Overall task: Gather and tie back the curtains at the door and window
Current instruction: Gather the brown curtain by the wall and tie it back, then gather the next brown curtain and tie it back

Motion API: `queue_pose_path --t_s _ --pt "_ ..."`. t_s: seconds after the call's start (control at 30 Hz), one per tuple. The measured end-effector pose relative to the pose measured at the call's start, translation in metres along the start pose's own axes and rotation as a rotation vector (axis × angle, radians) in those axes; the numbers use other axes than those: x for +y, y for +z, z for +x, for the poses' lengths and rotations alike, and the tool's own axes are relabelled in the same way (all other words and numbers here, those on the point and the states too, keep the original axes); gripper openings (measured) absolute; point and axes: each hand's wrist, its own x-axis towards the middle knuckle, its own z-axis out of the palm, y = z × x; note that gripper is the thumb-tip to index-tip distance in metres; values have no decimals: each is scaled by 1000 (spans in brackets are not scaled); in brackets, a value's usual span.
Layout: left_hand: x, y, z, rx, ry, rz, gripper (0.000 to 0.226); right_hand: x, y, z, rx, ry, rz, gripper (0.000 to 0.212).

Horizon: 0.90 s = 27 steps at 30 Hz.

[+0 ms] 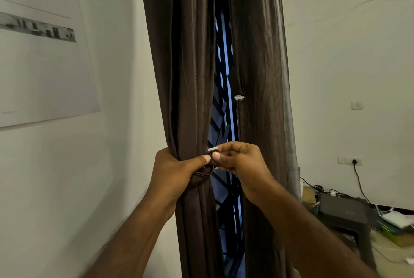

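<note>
Curtain (188, 76), left panel, bunched in left hand (174, 172) curled round it to keep folds gathered; right hand (242, 163) pinches tieback (202, 173) end, apparently for fastening

Left hand (177, 172) grips the gathered left curtain (183, 76) with its brown tie-back (202, 173). Right hand (239, 160) pinches the tie's white end (212, 149). Right curtain (257, 76) hangs loose; window grille (224, 109) between.

Off to my right stood a small dark table (346, 211) with black cables (324, 188) trailing at its far edge, and a white router (394, 219) lay beside it, low over the floor (395, 254).
</note>
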Motion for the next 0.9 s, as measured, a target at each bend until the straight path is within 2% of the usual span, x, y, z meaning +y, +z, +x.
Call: queue_pose_path --t_s 0.1,0.27,0.37,0.47,0.53,0.6,0.63,0.67,0.7,0.77,0.9 --pt "-3 -3 3 0 20 47 32 7 -2 0 -84 50 -11 17" --pt "-12 -2 7 19 67 43 59 12 1 5 -50 89 -92 24" --pt "-16 3 7 42 93 -7 63 14 4 8 -40 101 -230 37" --pt "-11 17 2 168 153 2 72 13 -4 12 -35 48 -456 45" --pt "-1 26 -4 406 397 166 81 8 -16 15 -37 -14 -513 42" --pt "11 45 -11 617 821 385 67 3 -38 18 -23 -55 -498 34" --pt "16 62 -16 623 981 442 55 -1 -52 21 -7 -65 -485 30" --pt "20 81 -18 563 1067 458 44 -4 -68 26 11 -75 -474 26" --pt "23 101 -20 470 1079 455 35 -7 -83 30 30 -80 -458 21" --pt "26 148 -15 317 973 390 26 -12 -123 41 80 -83 -430 13" --pt "25 218 25 255 612 212 22 -14 -207 70 228 -70 -438 9"
